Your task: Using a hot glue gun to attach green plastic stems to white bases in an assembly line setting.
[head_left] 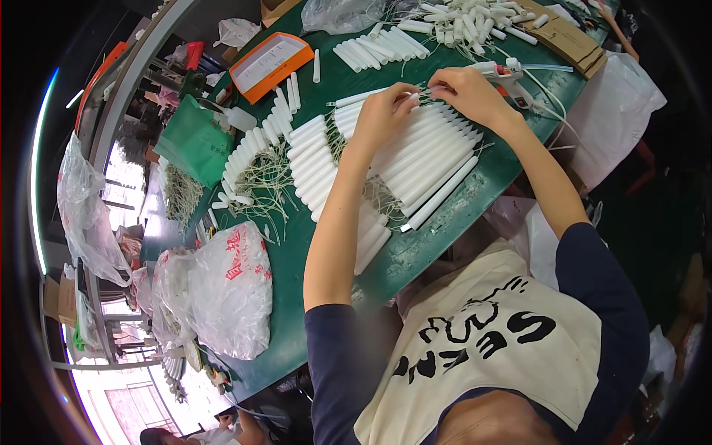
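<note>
Over the far end of a row of white tubes [426, 159] on the green table, my two hands work close together. My left hand [386, 113] has its fingers curled into a pinch. Just right of it, my right hand [472, 94] pinches too, fingertips turned toward the left ones. Whatever lies between the fingertips is too small and covered to make out. Many tubes have pointed right ends with thin wires. One separate tube [443, 194] lies along the near edge of the row. Another group of white tubes [310, 159] is left of my left forearm.
A glue gun [512, 83] with a white cord lies right of my right hand. Loose tubes [467, 26] are heaped at the back. An orange box [271, 67], a green bag [194, 141] and a clear plastic bag [230, 289] stand left. A person [222, 434] sits at lower left.
</note>
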The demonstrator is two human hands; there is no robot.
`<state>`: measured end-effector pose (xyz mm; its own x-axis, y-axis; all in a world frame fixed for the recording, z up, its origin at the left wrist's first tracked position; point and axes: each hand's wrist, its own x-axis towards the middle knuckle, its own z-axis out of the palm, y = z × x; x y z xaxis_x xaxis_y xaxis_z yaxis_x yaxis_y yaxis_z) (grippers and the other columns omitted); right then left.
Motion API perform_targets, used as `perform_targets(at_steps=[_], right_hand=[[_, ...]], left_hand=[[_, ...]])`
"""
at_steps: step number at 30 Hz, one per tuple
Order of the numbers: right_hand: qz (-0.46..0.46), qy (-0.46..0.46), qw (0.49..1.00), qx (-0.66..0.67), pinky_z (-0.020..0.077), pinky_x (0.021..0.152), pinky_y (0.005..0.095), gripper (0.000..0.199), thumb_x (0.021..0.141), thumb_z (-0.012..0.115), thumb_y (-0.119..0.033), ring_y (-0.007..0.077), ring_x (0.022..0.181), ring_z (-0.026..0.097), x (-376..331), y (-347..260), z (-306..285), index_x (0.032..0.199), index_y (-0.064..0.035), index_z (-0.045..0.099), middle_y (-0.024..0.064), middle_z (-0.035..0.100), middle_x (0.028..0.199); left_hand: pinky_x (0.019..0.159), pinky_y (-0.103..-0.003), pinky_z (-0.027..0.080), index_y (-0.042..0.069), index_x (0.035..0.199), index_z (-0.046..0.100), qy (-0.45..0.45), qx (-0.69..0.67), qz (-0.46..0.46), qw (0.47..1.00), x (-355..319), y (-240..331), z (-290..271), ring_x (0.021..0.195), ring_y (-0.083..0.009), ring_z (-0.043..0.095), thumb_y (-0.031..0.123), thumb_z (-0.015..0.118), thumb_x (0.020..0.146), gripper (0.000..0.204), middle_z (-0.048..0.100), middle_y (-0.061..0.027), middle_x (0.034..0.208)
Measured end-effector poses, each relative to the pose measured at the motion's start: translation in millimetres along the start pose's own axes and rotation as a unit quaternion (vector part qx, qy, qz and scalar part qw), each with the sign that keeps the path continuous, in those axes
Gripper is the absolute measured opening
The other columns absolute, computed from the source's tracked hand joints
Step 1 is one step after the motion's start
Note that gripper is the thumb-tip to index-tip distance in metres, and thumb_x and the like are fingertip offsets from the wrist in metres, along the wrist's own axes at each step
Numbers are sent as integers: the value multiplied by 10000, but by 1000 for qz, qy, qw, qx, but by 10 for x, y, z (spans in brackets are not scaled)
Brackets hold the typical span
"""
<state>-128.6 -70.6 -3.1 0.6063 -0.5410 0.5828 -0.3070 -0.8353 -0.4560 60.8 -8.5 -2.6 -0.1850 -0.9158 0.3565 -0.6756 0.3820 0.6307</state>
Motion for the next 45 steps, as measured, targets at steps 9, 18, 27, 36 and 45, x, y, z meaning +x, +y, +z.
perform_targets(at_steps=[9,18,27,36,45], right_hand=[[-28,10,1000,5,466,612,317,143,775,617,-101,254,676,602,-19,-3,16,837,22,579,133,612,752],[-68,6,996,50,458,605,349,148,776,599,-128,306,679,589,-1,53,33,830,5,564,148,614,737],[231,26,919,317,407,426,189,110,840,577,-84,60,506,528,-2,-49,193,804,19,584,25,585,633],[135,-56,945,294,445,444,222,143,828,584,-117,86,487,542,-16,-4,143,833,26,580,59,603,655],[-184,25,966,-183,489,568,291,154,789,579,-200,224,687,604,-4,170,139,820,-51,559,74,550,765]], left_hand=[[683,-253,465,-40,1062,564,-28,-44,-30,998,32,39,27,716,-130,604,109,584,836,271,649,-103,810],[667,-235,460,-62,1044,583,-31,-44,-40,998,46,40,77,704,-108,586,120,580,851,265,645,-88,779],[593,-222,445,-15,993,637,53,-26,-19,998,16,65,131,621,-85,565,86,614,816,205,643,-82,696],[489,-285,386,36,922,669,66,15,22,997,-16,-93,103,456,-211,426,137,679,737,211,555,-146,591],[615,-221,447,-49,1015,621,10,1,-39,999,10,81,45,654,-82,560,124,617,823,259,639,-81,716]])
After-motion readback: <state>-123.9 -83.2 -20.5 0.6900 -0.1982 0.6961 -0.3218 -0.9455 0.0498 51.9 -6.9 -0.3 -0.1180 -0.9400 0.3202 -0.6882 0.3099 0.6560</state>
